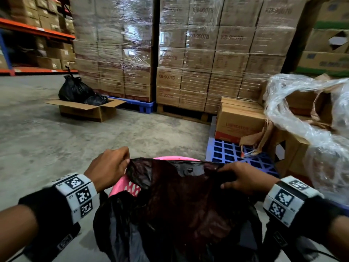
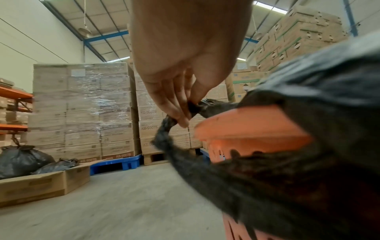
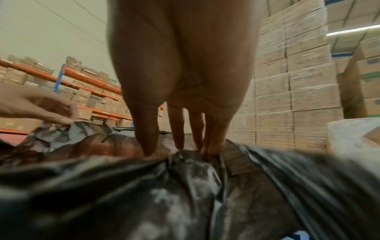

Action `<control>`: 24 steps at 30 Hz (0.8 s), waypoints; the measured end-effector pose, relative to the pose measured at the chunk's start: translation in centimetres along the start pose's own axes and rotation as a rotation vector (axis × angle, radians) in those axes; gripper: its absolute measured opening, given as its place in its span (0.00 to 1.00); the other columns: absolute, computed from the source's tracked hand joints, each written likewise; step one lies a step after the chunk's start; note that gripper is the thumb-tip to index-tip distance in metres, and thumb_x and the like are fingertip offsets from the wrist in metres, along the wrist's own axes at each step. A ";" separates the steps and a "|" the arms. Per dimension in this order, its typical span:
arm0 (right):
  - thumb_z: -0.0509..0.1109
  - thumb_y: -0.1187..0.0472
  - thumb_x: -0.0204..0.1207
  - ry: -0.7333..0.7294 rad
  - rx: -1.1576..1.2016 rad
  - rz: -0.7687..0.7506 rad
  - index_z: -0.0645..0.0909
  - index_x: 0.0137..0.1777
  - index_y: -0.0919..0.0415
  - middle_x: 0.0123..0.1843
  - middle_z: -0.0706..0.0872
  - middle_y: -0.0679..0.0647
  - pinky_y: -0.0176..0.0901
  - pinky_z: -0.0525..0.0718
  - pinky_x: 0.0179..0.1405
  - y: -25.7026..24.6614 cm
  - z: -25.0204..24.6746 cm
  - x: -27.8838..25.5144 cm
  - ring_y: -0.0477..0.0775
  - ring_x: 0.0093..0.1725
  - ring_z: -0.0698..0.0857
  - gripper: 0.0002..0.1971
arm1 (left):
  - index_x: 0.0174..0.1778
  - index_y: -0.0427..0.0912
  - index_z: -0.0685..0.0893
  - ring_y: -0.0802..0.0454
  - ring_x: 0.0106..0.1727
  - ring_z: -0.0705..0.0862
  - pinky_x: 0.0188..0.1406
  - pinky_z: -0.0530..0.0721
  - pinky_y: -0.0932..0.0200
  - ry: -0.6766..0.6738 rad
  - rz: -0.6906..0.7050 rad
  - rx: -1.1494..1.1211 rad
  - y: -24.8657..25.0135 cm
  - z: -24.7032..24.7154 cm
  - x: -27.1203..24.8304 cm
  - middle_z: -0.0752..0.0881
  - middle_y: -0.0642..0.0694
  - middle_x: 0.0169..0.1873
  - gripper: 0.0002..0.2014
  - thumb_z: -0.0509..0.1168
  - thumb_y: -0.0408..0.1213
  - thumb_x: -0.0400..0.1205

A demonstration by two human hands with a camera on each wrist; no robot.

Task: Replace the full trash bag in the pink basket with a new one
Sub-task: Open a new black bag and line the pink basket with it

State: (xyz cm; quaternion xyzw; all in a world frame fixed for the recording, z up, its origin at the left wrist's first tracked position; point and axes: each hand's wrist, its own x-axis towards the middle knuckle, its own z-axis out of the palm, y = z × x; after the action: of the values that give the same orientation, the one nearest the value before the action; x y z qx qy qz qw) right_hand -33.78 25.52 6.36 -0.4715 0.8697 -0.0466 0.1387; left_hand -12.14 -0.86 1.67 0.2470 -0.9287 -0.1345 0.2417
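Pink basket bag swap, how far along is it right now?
Done: a tied full trash bag sits in the open cardboard box. In hand: the left hand and right hand each pinch the new black bag at its edge, spreading it over the pink basket. Left: folding the edge over the rim all round.

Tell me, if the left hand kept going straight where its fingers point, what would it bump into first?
Probably the black trash bag edge it already pinches. Past that, the left hand likely meets the pink basket rim just beyond, though depth is hard to judge.
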 end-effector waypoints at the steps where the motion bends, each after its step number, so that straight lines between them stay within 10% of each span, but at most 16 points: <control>1: 0.71 0.56 0.76 -0.041 -0.010 0.003 0.70 0.75 0.53 0.70 0.80 0.50 0.37 0.76 0.60 -0.4 0.1 0.2 0.52 0.68 0.80 0.27 | 0.40 0.47 0.76 0.37 0.42 0.84 0.39 0.81 0.48 0.009 -0.006 -0.016 -0.1 0.1 0.3 0.87 0.41 0.37 0.03 0.61 0.38 0.79; 8: 0.67 0.51 0.78 -0.148 -0.163 0.032 0.51 0.82 0.52 0.83 0.62 0.53 0.49 0.68 0.77 -1.7 0.1 3.1 0.55 0.80 0.66 0.37 | 0.64 0.48 0.78 0.46 0.57 0.84 0.54 0.79 0.57 -0.202 -0.185 -0.161 0.7 1.6 1.9 0.87 0.42 0.54 0.25 0.64 0.57 0.75; 14: 0.68 0.52 0.78 -0.205 -0.228 0.087 0.55 0.81 0.54 0.81 0.67 0.58 0.49 0.70 0.73 -3.2 -0.7 5.4 0.59 0.78 0.68 0.35 | 0.31 0.46 0.80 0.46 0.37 0.81 0.40 0.75 0.58 -0.212 -0.202 -0.159 0.5 3.2 3.9 0.83 0.45 0.30 0.10 0.65 0.43 0.78; 20: 0.67 0.52 0.79 -0.235 -0.199 0.117 0.58 0.80 0.54 0.80 0.68 0.56 0.49 0.69 0.73 -4.2 -0.1 8.6 0.59 0.78 0.69 0.33 | 0.25 0.45 0.70 0.44 0.42 0.79 0.40 0.70 0.58 -0.127 -0.281 -0.208 -1.3 5.0 5.5 0.80 0.41 0.36 0.17 0.58 0.38 0.82; 24: 0.71 0.52 0.75 -0.160 -0.151 0.176 0.69 0.74 0.59 0.74 0.76 0.59 0.53 0.75 0.71 -3.7 1.2 9.9 0.61 0.72 0.75 0.29 | 0.18 0.44 0.71 0.54 0.24 0.71 0.27 0.72 0.59 -0.419 -0.318 -0.274 -4.1 6.1 5.3 0.72 0.50 0.16 0.20 0.57 0.32 0.78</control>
State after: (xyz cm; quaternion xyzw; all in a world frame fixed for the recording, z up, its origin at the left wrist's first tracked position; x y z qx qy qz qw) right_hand -35.59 15.24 4.07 -0.4046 0.8949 0.0689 0.1754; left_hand -17.69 -6.27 -2.97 0.3213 -0.8813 -0.3426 0.0518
